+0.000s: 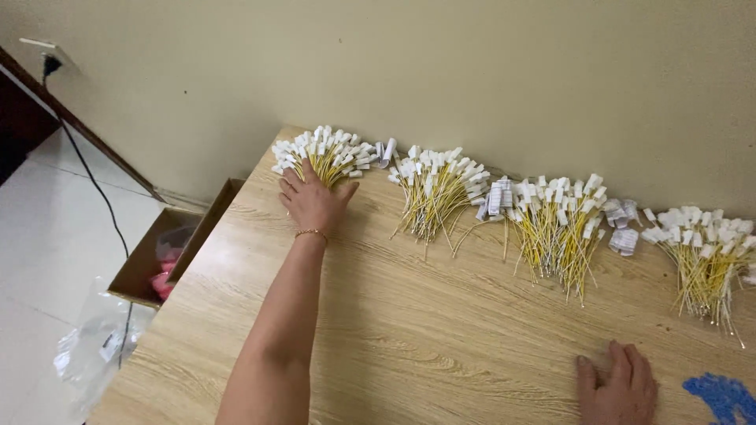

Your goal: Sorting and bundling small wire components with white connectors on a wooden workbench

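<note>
Yellow wires with white connector ends lie in fanned bundles along the far edge of the wooden table (409, 330), close to the beige wall (472, 71). The left hand (313, 198) is stretched far forward, fingers spread and pressing flat on the lower part of the leftmost bundle (324, 153); it does not grip the bundle, it only lies on top of it. To the right of this hand there is a second bundle (435, 193), then a third, wider one (559, 224), and the fourth bundle (705, 256) lies farthest away, beyond the right hand.

The right hand (620, 386) rests open, palm down, on bare wood near the front edge, holding nothing. Just beside it, on its right, a blue object (724, 397) is partly cut off by the frame, so I cannot tell what it is. Small white tags (624, 228) lie loose between the third and fourth bundles.

Judging from this, the sorting seems mostly done: four groups are already laid out in a row, and the leftmost looks to be only getting its arrangement. Below the table's left edge, an open cardboard box (161, 260) stands on the floor.
</note>
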